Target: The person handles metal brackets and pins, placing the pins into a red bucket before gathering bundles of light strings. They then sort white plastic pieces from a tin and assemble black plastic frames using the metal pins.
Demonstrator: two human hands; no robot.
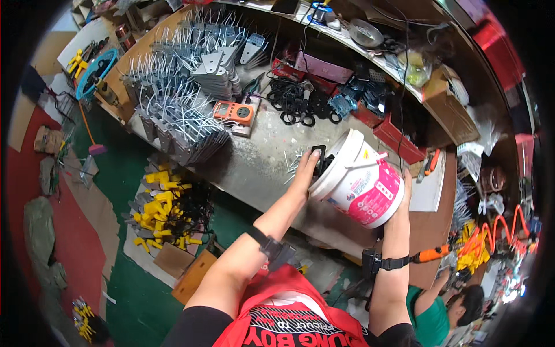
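A white plastic bucket [361,185] with a pink printed label is tilted over the workbench, its mouth turned toward the left. My right hand [406,194] is wrapped round its base from the right side, most fingers hidden behind it. At the mouth, my left hand [305,169] is closed against some black parts [321,161] beside the rim; its other fingers are out of sight. Small white pins [292,164] lie on the bench just beyond my left hand. Black rings [300,103] are heaped farther back.
Stacked grey metal plates with white wires [182,110] crowd the left bench, beside an orange multimeter [234,112]. Red boxes [399,137] and pliers [432,162] sit right. Yellow-and-black parts [159,208] lie on the floor. A person in green [433,315] is at lower right.
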